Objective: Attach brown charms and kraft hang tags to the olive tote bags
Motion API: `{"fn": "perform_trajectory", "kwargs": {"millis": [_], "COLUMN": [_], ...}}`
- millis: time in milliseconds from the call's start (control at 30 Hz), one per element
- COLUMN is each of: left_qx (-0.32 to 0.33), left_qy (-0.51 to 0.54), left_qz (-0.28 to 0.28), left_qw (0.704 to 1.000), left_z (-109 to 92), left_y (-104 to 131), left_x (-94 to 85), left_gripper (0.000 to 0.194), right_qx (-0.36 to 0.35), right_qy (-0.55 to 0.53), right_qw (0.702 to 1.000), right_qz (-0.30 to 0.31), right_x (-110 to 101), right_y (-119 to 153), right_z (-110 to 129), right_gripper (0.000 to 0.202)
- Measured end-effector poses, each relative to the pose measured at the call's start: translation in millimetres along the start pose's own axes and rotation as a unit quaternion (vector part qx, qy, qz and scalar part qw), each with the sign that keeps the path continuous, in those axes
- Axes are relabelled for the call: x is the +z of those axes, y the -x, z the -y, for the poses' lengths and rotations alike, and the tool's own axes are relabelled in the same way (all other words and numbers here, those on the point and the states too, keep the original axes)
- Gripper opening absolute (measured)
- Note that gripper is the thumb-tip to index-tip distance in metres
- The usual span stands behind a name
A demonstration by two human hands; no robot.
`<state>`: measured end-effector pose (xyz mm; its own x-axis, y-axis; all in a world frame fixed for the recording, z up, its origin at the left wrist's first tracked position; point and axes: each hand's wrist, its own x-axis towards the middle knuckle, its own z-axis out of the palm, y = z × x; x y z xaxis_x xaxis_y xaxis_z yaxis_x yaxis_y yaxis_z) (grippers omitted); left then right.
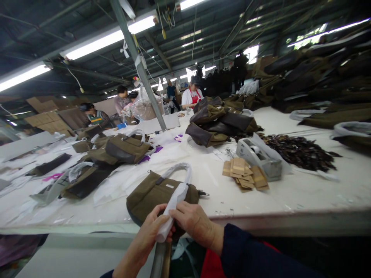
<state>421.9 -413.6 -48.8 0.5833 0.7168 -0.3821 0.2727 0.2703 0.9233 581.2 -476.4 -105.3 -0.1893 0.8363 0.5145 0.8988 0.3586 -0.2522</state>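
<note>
An olive-brown handbag (147, 192) with a dark base lies at the table's front edge, its far handle wrapped in white and standing in a loop. White wrapping paper (177, 195) forms a tube running across the bag toward me. My left hand (158, 224) is closed around the lower part of this tube. My right hand (193, 220) pinches the paper's edge from the other side, fingers pressed together. What lies inside the tube is hidden. A small metal clasp (203, 194) sticks out at the bag's right side.
Right of the bag are brown cardboard tags (242, 175), a grey tape dispenser (259, 158) and a heap of dark strips (301, 151). Piled handbags (220, 121) stand behind, with more handbags (116, 148) at left. A slanted metal post (145, 73) rises from the table. Several people work at the far side.
</note>
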Motion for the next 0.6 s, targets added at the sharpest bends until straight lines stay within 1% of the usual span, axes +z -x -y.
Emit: {"fn": "perform_trajectory", "kwargs": {"millis": [33, 67, 133, 167, 200, 267, 333, 400, 467, 533, 600], "left_qx": [0.003, 0.011, 0.045, 0.067, 0.089, 0.122, 0.124, 0.115, 0.102, 0.096, 0.097], "left_qy": [-0.01, -0.023, -0.05, -0.056, -0.057, -0.045, -0.027, -0.006, 0.019, 0.03, 0.027], "left_qz": [-0.005, -0.02, -0.086, -0.13, -0.178, -0.274, -0.346, -0.371, -0.367, -0.356, -0.348], "left_qw": [1.0, 0.999, 0.994, 0.988, 0.978, 0.953, 0.93, 0.921, 0.924, 0.929, 0.932], "left_z": [0.2, 0.9, 4.6, 7.9, 12.3, 23.9, 37.3, 50.0, 60.1, 66.7, 70.1], "left_y": [2.6, 5.3, 10.6, 12.9, 14.8, 16.9, 16.6, 13.9, 9.9, 6.1, 4.0], "left_x": [-2.2, -5.7, -16.6, -23.6, -31.1, -46.0, -57.6, -63.8, -65.6, -65.2, -64.9], "left_gripper": [0.062, 0.065, 0.066, 0.064, 0.062, 0.059, 0.061, 0.067, 0.072, 0.074, 0.074], "right_qx": [0.018, 0.037, 0.082, 0.111, 0.151, 0.259, 0.354, 0.409, 0.43, 0.446, 0.456], "right_qy": [-0.02, -0.045, -0.103, -0.132, -0.157, -0.196, -0.217, -0.228, -0.246, -0.277, -0.308], "right_qw": [1.0, 0.998, 0.991, 0.985, 0.976, 0.945, 0.909, 0.883, 0.869, 0.851, 0.835], "right_qz": [0.008, 0.015, 0.021, 0.015, 0.003, -0.023, -0.033, -0.024, -0.005, 0.012, 0.018], "right_x": [-1.9, -5.4, -15.5, -21.2, -26.3, -32.4, -30.4, -20.7, -7.2, 5.4, 14.4], "right_y": [3.3, 6.4, 10.6, 10.8, 9.5, 2.2, -9.7, -23.8, -37.5, -48.6, -55.6], "right_z": [-2.3, -6.1, -19.1, -28.4, -39.4, -64.6, -90.2, -111.5, -125.9, -133.2, -135.8], "right_gripper": [0.016, 0.026, 0.045, 0.047, 0.045, 0.032, 0.024, 0.022, 0.017, 0.016, 0.02]}}
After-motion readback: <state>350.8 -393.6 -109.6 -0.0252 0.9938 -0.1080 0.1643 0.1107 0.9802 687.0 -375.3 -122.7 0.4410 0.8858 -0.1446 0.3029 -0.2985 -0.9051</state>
